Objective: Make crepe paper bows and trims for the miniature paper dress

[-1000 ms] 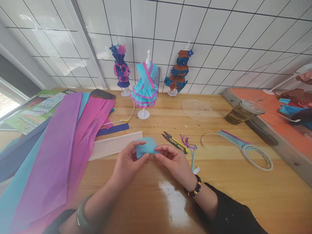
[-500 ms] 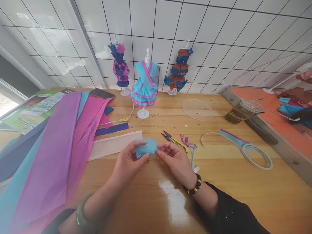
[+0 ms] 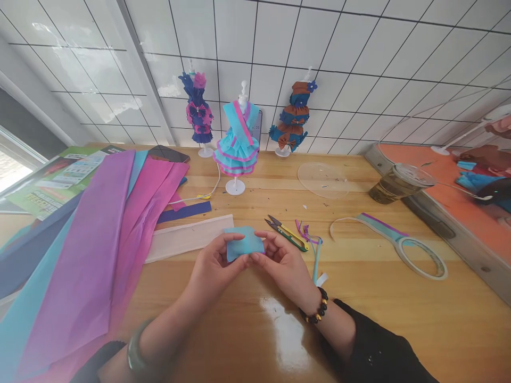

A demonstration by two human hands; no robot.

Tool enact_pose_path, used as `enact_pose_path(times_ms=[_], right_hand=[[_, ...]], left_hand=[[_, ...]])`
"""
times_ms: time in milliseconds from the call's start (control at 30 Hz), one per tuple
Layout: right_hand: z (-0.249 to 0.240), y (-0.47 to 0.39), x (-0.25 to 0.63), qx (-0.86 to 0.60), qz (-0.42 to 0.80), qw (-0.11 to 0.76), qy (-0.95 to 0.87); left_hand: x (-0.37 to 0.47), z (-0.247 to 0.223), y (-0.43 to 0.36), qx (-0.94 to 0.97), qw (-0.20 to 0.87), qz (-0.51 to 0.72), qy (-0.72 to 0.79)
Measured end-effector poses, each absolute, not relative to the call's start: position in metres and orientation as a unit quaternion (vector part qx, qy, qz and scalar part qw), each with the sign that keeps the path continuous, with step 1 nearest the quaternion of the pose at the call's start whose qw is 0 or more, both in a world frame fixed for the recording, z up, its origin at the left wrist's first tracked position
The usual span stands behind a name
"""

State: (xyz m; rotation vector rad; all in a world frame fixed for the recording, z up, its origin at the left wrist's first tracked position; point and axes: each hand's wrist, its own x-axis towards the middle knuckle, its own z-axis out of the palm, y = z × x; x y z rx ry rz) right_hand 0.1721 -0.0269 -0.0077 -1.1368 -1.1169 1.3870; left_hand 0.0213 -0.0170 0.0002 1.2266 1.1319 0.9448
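Observation:
A small light-blue piece of crepe paper (image 3: 244, 243) is held up between both hands, above the wooden table. My left hand (image 3: 217, 259) pinches its left side and lower edge with the thumb and index finger. On the right, my right hand (image 3: 285, 265) has its thumb at the paper's lower edge and its fingers at the right side, where a little purple shows. Beyond the right hand lie yellow-handled thread snips (image 3: 288, 234). Purple and blue paper scraps (image 3: 305, 231) are close beside them.
Small dress forms in paper dresses stand at the back: a blue-and-pink dress (image 3: 238, 142), a navy-and-pink one (image 3: 198, 114) and a brown-and-teal one (image 3: 294, 121). Crepe sheets (image 3: 83, 244) cover the left. A tape roll (image 3: 441, 266) and a drink cup (image 3: 399, 183) are right.
The blue paper has opened out flatter and wider between the fingers. My right thumb has slid left along its lower edge, toward the left thumb.

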Motion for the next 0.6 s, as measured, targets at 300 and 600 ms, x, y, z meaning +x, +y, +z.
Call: enact_pose_path(times_ms=[300, 600], right_hand=[[-0.0012, -0.027, 0.1753, -0.483, 0.558, 0.477, -0.477], [-0.0068, -0.0257, 0.1755, -0.484, 0.56, 0.477, -0.473]], left_hand=[[0.0178, -0.0039, -0.0156, 0.522, 0.604, 0.4, 0.45], [0.0185, 0.0012, -0.0153, 0.526, 0.607, 0.401, 0.44]])
